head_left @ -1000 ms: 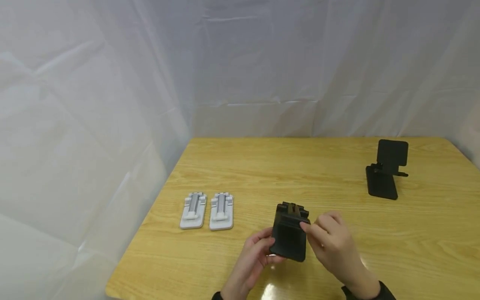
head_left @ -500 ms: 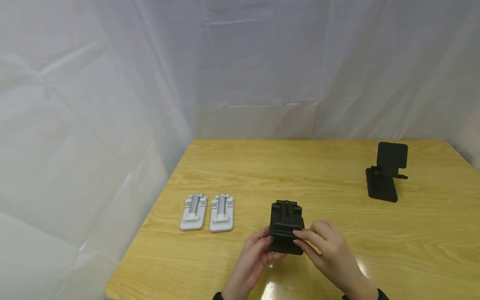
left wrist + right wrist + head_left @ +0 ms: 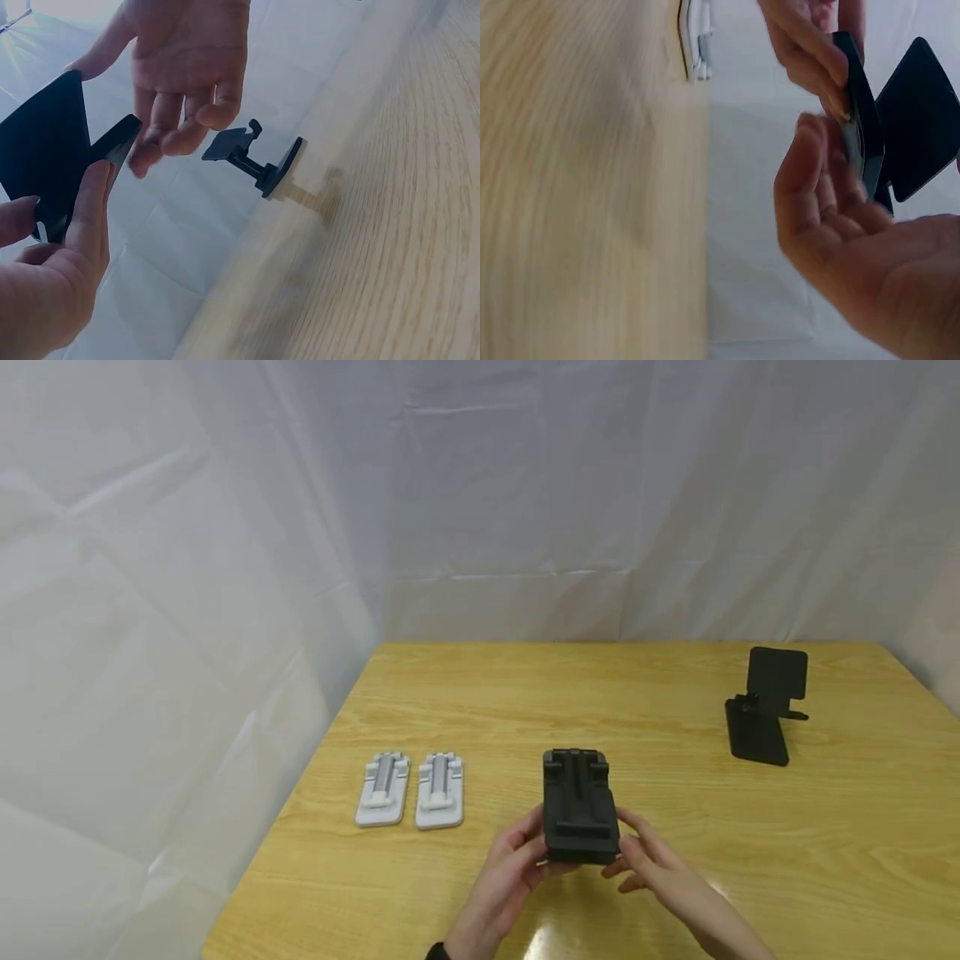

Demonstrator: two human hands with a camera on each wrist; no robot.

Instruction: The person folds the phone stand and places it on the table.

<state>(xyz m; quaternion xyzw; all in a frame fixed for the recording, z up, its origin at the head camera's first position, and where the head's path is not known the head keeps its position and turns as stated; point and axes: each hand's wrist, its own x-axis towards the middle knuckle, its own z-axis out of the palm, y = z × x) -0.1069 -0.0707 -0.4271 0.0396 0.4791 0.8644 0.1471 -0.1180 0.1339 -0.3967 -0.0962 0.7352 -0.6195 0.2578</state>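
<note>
My left hand (image 3: 506, 868) grips a black folding phone stand (image 3: 579, 810) by its left side, above the table. From the head view the stand looks nearly flat. Both wrist views show its plate (image 3: 45, 135) tilted away from its base (image 3: 114, 142), like a V. In the left wrist view, left-hand fingers (image 3: 90, 202) and thumb pinch it near the hinge end. At the stand's right edge, my right hand (image 3: 652, 864) has loosely bent fingers, with its thumb touching or very near the plate. In the right wrist view, its fingers (image 3: 802, 172) lie beside the base's underside.
Two white folded phone stands, one (image 3: 383, 789) left of the other (image 3: 440, 792), lie on the wooden table (image 3: 570, 693). At the back right stands another black phone stand (image 3: 777, 679), unfolded. White sheeting (image 3: 510, 510) hangs behind and to the left.
The held stand's plate has swung, and its front now faces the head camera more squarely. My right hand has released its pinch on the stand's lower bar and moved to the right edge, fingers loosening.
</note>
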